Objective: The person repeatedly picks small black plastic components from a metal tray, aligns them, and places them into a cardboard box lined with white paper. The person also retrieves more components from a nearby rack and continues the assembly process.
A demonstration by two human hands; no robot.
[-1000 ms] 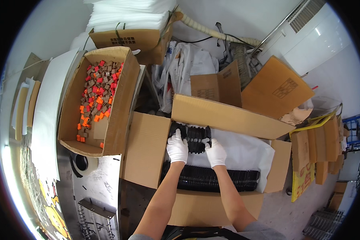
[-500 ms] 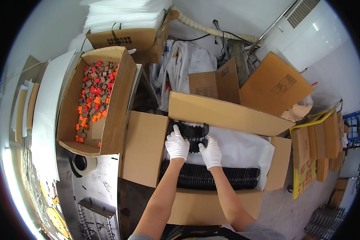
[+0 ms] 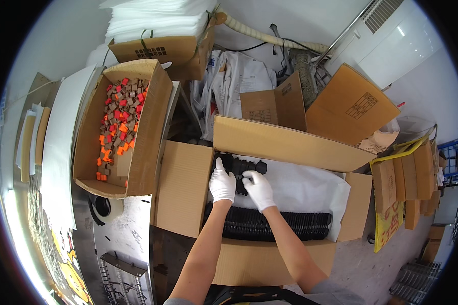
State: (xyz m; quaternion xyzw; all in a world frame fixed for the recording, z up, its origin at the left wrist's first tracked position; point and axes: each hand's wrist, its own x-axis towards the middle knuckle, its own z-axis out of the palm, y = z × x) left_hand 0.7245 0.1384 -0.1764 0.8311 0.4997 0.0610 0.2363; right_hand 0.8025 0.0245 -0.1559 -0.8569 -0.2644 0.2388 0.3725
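Black row (image 3: 277, 225) packed along near side of open carton (image 3: 275, 262); beyond, on white liner (image 3: 303, 185), black parts (image 3: 248, 165) touched by left hand (image 3: 222, 184) and right hand (image 3: 259, 191), grip closure not discernible. Metal table (image 3: 132, 221), clip box (image 3: 155, 137) placed left; white bags (image 3: 239, 84) heaped behind; hose (image 3: 254, 34) run along wall (image 3: 290, 20).

The person in front of me has a plain white glove on the left hand (image 3: 222, 187) and a matching one on the right hand (image 3: 260, 191), thin-looking cloth that fits snugly right out over the fingers (image 3: 249, 177). Each glove ends at the wrist, just behind the fingers, and from there both forearms (image 3: 202, 254) are bare. Farther back from the fingers, I can make out grey cloth: a fair patch of right sleeve (image 3: 333, 295), a mere scrap of left sleeve (image 3: 176, 302). Between them, well behind the fingers, is black clothing (image 3: 249, 296), its cut hard to tell.
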